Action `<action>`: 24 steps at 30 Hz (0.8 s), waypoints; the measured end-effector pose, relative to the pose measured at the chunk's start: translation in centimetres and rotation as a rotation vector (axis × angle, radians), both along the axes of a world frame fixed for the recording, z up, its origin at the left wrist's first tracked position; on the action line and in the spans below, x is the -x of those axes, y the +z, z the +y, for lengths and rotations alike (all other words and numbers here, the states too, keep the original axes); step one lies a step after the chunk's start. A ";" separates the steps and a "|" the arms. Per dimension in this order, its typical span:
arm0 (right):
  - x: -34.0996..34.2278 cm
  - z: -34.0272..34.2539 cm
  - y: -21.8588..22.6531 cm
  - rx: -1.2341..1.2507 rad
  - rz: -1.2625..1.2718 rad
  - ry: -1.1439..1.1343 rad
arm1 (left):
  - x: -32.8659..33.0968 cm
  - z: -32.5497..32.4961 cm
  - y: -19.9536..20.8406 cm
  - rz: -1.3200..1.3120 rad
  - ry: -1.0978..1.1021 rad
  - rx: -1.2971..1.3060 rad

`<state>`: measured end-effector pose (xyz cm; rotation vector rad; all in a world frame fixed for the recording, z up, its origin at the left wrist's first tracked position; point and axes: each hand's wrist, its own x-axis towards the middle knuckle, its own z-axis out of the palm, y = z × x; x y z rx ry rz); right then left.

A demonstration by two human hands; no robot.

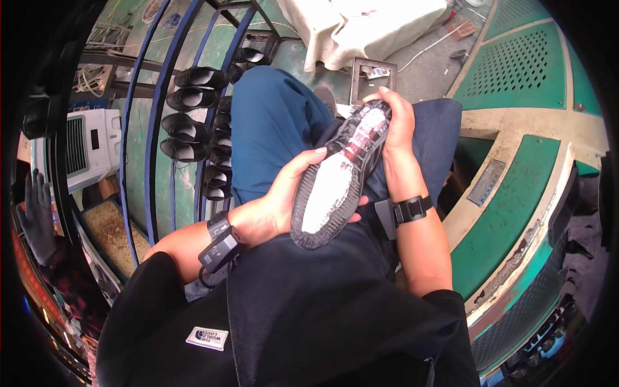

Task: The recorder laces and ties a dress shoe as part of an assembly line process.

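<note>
A black shoe upper (330,187) lies bottom up above my lap, without an outsole on it. White filler covers the forefoot, and a reddish-brown strip runs along the waist toward a pale heel area. The gathered black edge wraps all round the underside. My left hand (288,190) grips the wide forefoot end, thumb along the near side edge and fingertips showing beyond the far side. At the narrower end my right hand (398,126) is wrapped round it, with its thumb near the tip. Straps with small dark devices sit on both wrists.
To the left, a blue metal rack (155,122) holds several black shoes (187,138). A white boxy appliance (97,145) stands beyond it. Green machine panels (516,200) flank my right side. Ahead are a cloth-covered object (361,29) and a metal frame (356,80). Another person's gloved hand (37,216) shows far left.
</note>
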<state>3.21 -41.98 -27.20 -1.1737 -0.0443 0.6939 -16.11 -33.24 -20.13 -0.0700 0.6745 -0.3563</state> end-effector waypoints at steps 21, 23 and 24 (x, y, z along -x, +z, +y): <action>-3.1 -4.2 -5.7 0.008 0.417 0.059 | 1.7 -0.7 0.9 -0.121 0.028 -0.126; -3.5 -5.1 -5.9 0.047 0.322 0.089 | 3.2 -1.3 0.1 -0.159 0.098 -0.122; -3.1 -5.1 -3.9 0.109 0.263 0.039 | 3.5 -1.3 0.0 -0.157 0.136 -0.101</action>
